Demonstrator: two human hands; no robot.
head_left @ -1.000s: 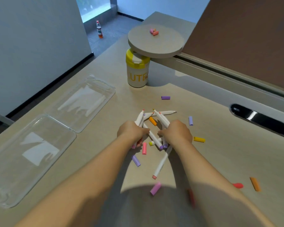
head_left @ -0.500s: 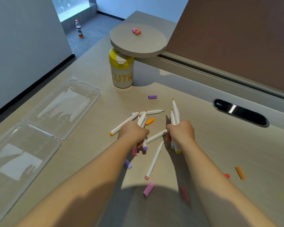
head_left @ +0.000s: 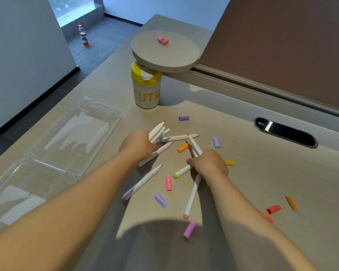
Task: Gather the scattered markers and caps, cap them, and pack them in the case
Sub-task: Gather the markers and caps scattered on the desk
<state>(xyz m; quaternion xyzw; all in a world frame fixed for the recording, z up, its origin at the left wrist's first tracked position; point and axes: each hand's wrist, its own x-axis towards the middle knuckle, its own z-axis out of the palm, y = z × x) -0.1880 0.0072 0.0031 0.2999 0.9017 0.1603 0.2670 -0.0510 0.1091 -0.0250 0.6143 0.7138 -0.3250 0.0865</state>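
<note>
Two hands work mid-table: the left hand (head_left: 139, 146) grips a fan of uncapped markers (head_left: 158, 131), the right hand (head_left: 208, 164) clutches several more. Open clear case (head_left: 106, 133) waits at nine o'clock. Caps (head_left: 168, 183) lie scattered toward five o'clock; loose bundles could slip, bare tips staining the table (head_left: 252, 192).

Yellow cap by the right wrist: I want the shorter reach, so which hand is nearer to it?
Right. The right hand sits just left of the yellow cap, gripping markers; the left hand is farther left, holding its own bunch.
</note>
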